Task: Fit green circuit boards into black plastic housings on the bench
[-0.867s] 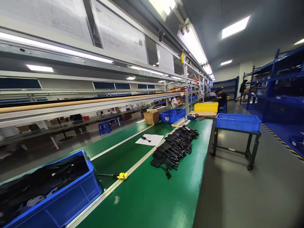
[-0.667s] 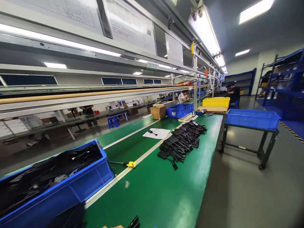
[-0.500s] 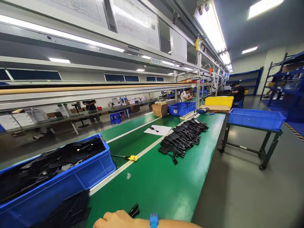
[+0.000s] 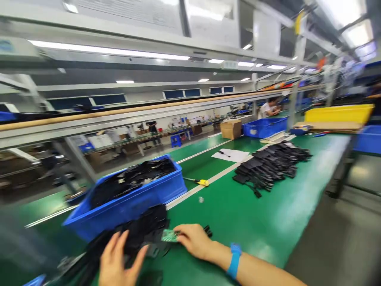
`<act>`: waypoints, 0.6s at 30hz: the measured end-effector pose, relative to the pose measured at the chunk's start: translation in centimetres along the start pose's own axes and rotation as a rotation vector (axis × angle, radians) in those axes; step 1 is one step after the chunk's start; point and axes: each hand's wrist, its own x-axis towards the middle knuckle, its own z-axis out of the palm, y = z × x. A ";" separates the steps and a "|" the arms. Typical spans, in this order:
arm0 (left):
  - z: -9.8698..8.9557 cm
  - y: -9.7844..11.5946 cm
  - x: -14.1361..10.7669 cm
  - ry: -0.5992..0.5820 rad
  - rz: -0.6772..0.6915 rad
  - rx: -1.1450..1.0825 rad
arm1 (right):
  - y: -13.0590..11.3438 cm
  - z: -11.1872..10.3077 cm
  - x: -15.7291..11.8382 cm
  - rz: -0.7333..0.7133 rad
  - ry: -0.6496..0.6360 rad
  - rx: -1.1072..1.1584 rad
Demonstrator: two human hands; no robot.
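Note:
My right hand [image 4: 193,240], with a blue wristband [image 4: 235,260] at the wrist, pinches a small green circuit board [image 4: 168,235] by its right end. Just behind that hand a black cable connector [image 4: 208,231] sticks out; whether it is joined to the board is hidden. My left hand [image 4: 119,260] is open, fingers and thumb spread, over the near edge of a heap of black flat pieces [image 4: 145,222]. Nothing shows between its fingers. The heap lies against the front of a blue bin [image 4: 127,212] filled with similar black pieces.
A pile of black cabled units [image 4: 270,165] lies on the green bench [image 4: 238,216]. Beyond the bin are a yellow-handled tool [image 4: 203,182] and white paper [image 4: 239,155]. A cardboard box [image 4: 231,129], blue bin [image 4: 264,127] and yellow bin [image 4: 339,114] stand farther back. Another person [image 4: 269,108] sits there.
The view has swung left, so the bench things sit farther right. My left hand has come into view over the black pieces. The green board now shows in my right hand.

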 end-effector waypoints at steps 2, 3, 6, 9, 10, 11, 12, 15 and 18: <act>0.3 1.0 -1.4 -0.159 -0.052 -0.167 | -0.5 0.0 -0.4 0.027 -0.050 0.136; 0.7 1.8 -2.2 -0.235 -0.095 -0.309 | -0.7 0.1 -0.5 0.070 -0.091 0.238; 2.8 4.7 -4.1 -0.258 -0.303 -0.730 | -1.2 0.1 -1.0 0.291 -0.146 0.723; 4.5 6.9 -5.2 -0.270 -0.621 -1.047 | -1.7 0.0 -1.6 0.334 -0.227 0.830; 4.8 7.2 -5.4 -0.272 -0.745 -1.149 | -1.8 -0.1 -1.7 0.328 -0.251 0.800; 4.9 7.3 -5.5 -0.265 -0.872 -1.253 | -1.8 -0.2 -1.9 0.320 -0.274 0.753; 4.9 7.2 -5.6 -0.246 -1.000 -1.356 | -1.7 -0.3 -1.9 0.309 -0.293 0.692; 4.2 6.2 -5.6 -0.187 -1.309 -1.577 | -1.1 -1.0 -1.8 0.207 -0.282 0.419; 3.3 5.2 -5.2 -0.330 -1.434 -1.567 | -0.4 -1.7 -1.7 -0.050 -0.219 0.094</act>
